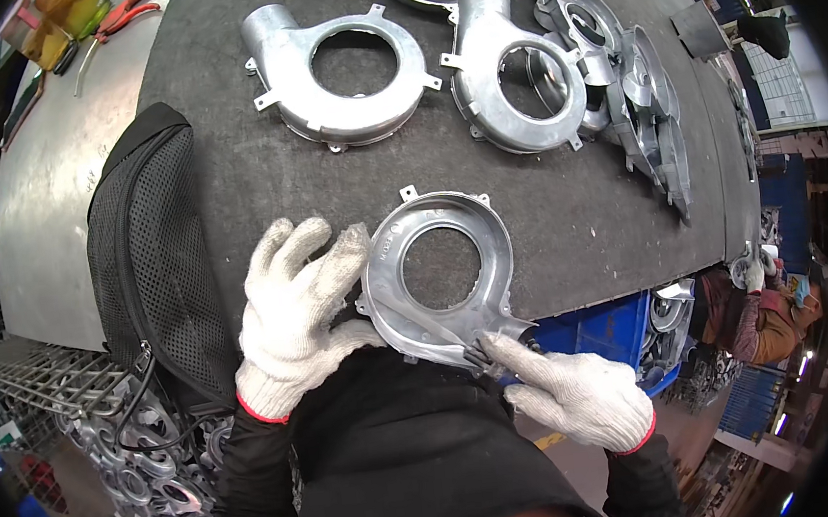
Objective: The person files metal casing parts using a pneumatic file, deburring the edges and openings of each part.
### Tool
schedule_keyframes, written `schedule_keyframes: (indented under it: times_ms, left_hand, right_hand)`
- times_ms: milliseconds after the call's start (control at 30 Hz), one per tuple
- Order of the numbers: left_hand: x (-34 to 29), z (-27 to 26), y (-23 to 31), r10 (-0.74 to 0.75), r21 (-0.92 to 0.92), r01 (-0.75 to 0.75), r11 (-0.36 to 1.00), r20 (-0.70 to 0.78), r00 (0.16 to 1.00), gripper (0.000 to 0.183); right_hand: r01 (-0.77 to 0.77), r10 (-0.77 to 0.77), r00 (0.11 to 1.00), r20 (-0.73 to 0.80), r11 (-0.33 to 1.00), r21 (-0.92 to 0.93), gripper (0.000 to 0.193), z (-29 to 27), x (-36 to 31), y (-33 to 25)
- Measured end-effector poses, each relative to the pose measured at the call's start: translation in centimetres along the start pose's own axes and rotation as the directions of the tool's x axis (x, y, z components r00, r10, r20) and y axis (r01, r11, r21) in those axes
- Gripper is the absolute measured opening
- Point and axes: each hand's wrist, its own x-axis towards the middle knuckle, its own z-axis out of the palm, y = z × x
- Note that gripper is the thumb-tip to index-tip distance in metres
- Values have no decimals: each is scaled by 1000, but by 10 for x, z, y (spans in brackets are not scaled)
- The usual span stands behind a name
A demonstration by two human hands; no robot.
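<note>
A silvery cast-metal blower housing (492, 242) lies open side up at the table's near edge, in front of my body. It has a large round hole and small mounting ears on its rim. My left hand (295, 308), in a white knit glove, holds its left rim between fingertips and thumb, the other fingers spread. My gloved right hand (578, 387) is closed around the dark handle of a hand tool (479, 354) at the housing's lower right. A narrow, pale blade seems to reach from it into the housing; its exact kind is unclear.
Two similar housings (352, 114) (521, 136) lie farther back, with a pile of castings (651, 100) at right. A black mesh bag (162, 251) sits left, red-handled pliers (127, 13) far left. A blue bin (593, 331) stands below the edge; a co-worker (774, 316) is at right.
</note>
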Motion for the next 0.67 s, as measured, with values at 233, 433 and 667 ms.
schedule_keyframes:
  times_ms: [233, 433, 667]
  left_hand:
    - [10, -1, 10, -15, -17, 14, 1000, -7, 1000, 79]
    - [-1, 9, 27, 62, 138, -56, 989, -38, 997, 62]
    - [-18, 40, 66, 300, 13, -304, 953, 112, 947, 60]
  right_hand:
    - [-28, 53, 994, -92, 967, 251, 67, 5, -5, 8]
    - [-106, 116, 992, -45, 977, 183, 67, -7, 3, 2]
    - [-59, 67, 997, -41, 983, 174, 71, -10, 6, 5]
